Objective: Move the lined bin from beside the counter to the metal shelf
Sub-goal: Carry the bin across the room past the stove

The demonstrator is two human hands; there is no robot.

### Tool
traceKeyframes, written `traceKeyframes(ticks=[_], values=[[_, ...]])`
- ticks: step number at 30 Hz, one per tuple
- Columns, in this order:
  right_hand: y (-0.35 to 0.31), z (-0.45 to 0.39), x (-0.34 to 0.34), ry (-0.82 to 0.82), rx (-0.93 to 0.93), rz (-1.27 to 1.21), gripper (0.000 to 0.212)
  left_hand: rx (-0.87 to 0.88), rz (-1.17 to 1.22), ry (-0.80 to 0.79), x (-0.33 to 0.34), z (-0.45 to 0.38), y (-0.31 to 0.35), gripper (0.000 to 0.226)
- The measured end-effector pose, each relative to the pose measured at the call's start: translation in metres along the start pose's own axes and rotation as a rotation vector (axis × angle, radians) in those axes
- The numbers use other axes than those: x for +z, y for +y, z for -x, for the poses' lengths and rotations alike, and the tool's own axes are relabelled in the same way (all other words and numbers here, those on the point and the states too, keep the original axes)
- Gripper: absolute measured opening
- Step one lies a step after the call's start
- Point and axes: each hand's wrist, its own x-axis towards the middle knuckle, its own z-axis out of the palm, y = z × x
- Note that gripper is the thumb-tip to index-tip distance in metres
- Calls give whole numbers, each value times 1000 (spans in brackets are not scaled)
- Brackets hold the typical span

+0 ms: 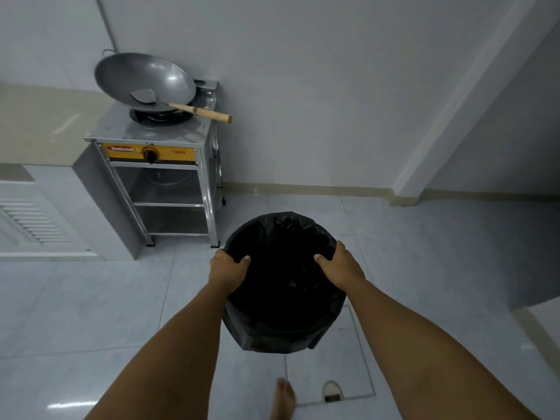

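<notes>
From the head camera, the left hand (228, 269) and right hand (340, 264) clamp opposite sides of the bin (283, 286) rim, thumbs hooked inside over the black liner. The bin hangs above the floor (91, 313), near the metal stand (163, 180). Carrying appears underway; next, lower it onto a shelf.

Dim, cool, even light; soft glare streaks on the glossy floor (91, 298) and the wok (145, 81). Wide-angle bending warps the edges; detail is slightly soft.
</notes>
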Motion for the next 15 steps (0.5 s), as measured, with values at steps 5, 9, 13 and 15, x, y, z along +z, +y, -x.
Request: traceKeyframes(ticks=[5, 9, 13, 15], values=[[-19, -82, -28, -36, -16, 55, 87, -42, 38, 28, 21, -58, 47, 76], [-35, -140, -36, -50, -40, 64, 85, -86, 39, 38, 32, -104, 71, 78], [-51, -200, -40, -73, -43, 69, 85, -96, 41, 40, 39, -157, 94, 78], [-61, -235, -39, -89, -46, 78, 87, -109, 42, 31, 44, -189, 103, 78]])
